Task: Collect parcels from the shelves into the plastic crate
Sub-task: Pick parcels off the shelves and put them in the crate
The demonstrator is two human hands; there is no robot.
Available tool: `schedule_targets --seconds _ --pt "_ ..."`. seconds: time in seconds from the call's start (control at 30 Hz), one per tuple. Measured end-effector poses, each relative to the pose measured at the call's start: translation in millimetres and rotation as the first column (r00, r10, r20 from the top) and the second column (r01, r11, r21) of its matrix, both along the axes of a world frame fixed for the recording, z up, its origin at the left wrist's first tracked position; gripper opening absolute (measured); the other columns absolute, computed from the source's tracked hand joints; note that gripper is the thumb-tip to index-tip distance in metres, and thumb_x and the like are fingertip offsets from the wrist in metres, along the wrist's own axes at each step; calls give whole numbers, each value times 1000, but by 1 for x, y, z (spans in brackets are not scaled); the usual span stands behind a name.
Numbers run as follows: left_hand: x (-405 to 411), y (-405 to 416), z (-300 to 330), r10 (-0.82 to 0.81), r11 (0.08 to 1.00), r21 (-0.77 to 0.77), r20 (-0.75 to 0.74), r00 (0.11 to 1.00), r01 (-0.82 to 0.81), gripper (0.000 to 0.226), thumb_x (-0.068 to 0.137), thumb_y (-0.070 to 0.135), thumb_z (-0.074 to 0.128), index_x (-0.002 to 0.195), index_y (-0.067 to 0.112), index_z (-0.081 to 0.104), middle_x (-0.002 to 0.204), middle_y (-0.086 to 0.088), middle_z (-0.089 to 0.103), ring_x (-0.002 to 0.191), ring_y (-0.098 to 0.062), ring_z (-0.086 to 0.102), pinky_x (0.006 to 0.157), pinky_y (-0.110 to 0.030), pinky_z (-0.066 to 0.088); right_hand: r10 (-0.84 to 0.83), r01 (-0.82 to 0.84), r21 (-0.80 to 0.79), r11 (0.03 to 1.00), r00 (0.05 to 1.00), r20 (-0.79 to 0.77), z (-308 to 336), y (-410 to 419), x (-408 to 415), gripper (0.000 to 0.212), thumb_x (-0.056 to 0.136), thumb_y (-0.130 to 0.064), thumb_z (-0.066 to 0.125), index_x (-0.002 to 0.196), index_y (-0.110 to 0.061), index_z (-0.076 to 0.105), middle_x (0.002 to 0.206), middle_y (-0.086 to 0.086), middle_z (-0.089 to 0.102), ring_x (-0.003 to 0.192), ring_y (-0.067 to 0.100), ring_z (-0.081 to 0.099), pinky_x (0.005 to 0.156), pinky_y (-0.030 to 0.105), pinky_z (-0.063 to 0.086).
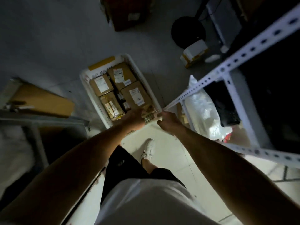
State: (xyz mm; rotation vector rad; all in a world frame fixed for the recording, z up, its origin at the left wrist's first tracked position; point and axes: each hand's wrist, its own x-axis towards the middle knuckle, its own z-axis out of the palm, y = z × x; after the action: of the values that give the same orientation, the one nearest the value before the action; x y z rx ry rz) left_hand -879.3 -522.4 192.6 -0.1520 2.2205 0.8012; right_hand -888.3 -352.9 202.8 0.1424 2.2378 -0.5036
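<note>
Packed with taped cardboard parcels (136,95), the white plastic crate (146,80) looks heavy yet stiff, best lifted by its near rim, where the left hand (135,118) reaches in, grip unclear, and the right hand (167,120) curls on the corner.

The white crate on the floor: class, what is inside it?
The crate holds at least four brown cardboard parcels with white labels. The left hand covers its near end, and anything beneath the parcels is hidden.
</note>
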Motion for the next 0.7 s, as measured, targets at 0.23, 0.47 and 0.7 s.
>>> schedule_targets --seconds 0.23,0.47,0.7 --pt "30 93 51 -417 909 -128 -297 859 397 36 94 18 54 129 26 60 129 -6 60 119 -30 59 92 -33 46 -98 127 203 971 985 -144 66 81 96 43 97 -40 54 140 -35 52 149 3 51 129 28 57 104 39 49" --pt "78 186 90 -723 659 -82 -342 600 748 45 88 13 59 132 22 58 133 -9 58 124 -33 55 103 -39 46 -433 488 296 821 871 -234 129 148 205 37 89 -20 54 123 -29 65 122 2 69 112 30 65 84 34 53" --pt "162 321 144 -878 322 -170 -421 227 931 51 89 6 57 134 31 54 137 -2 55 123 -29 56 101 -42 48 -714 787 255 562 617 -332 169 234 315 46 90 -18 53 135 -28 59 136 5 62 126 29 57 100 40 50"
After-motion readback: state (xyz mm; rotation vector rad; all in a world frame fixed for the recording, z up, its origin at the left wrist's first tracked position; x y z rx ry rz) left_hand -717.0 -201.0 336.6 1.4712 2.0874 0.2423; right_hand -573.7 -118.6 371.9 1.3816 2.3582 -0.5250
